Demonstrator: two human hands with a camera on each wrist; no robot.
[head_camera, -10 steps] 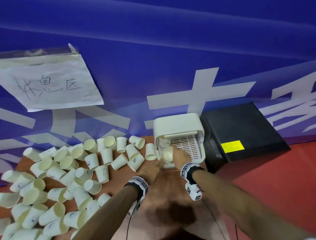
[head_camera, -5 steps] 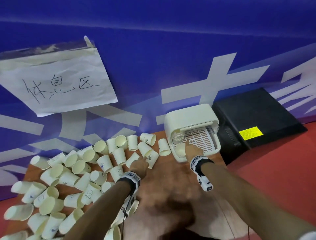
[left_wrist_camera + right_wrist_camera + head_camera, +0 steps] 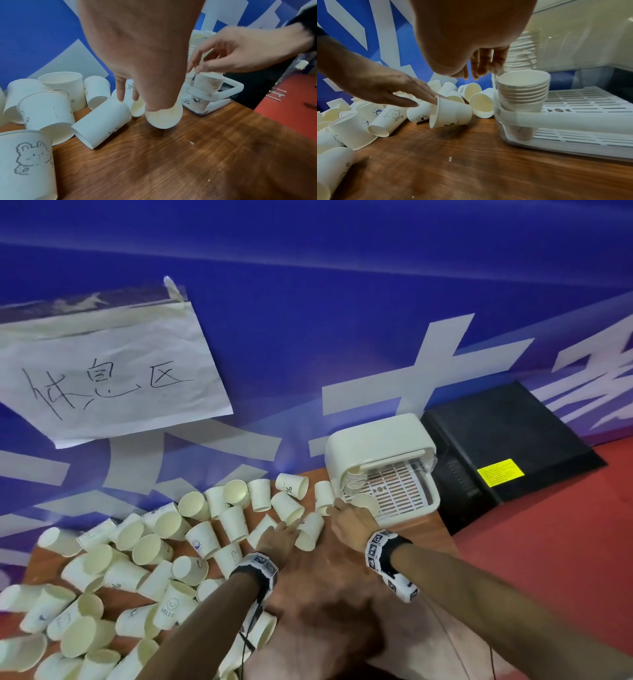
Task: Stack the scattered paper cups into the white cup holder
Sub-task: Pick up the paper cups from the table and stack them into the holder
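Observation:
The white cup holder [image 3: 380,446] stands at the table's far right, against the blue wall. A stack of paper cups [image 3: 522,89] sits nested in its front-left ring [image 3: 209,81]. My right hand [image 3: 481,65] hangs just left of the stack's top, fingers loose and holding nothing. It also shows in the head view [image 3: 346,518]. My left hand [image 3: 281,539] reaches to a cup lying on its side [image 3: 450,112] at the pile's near-right edge. Its straight fingertips [image 3: 440,97] lie on the rim, and the thumb [image 3: 159,108] is by the mouth. Many loose cups [image 3: 137,549] cover the table's left half.
A black box with a yellow label [image 3: 503,446] stands right of the holder, beyond the table edge, over red floor [image 3: 565,542]. Bare wooden table [image 3: 188,162] lies in front of both hands. A handwritten paper sign [image 3: 102,378] is taped to the wall.
My right hand has come off the cup it set on the stack and has moved slightly left. My left hand has reached forward onto the cup lying nearest the holder.

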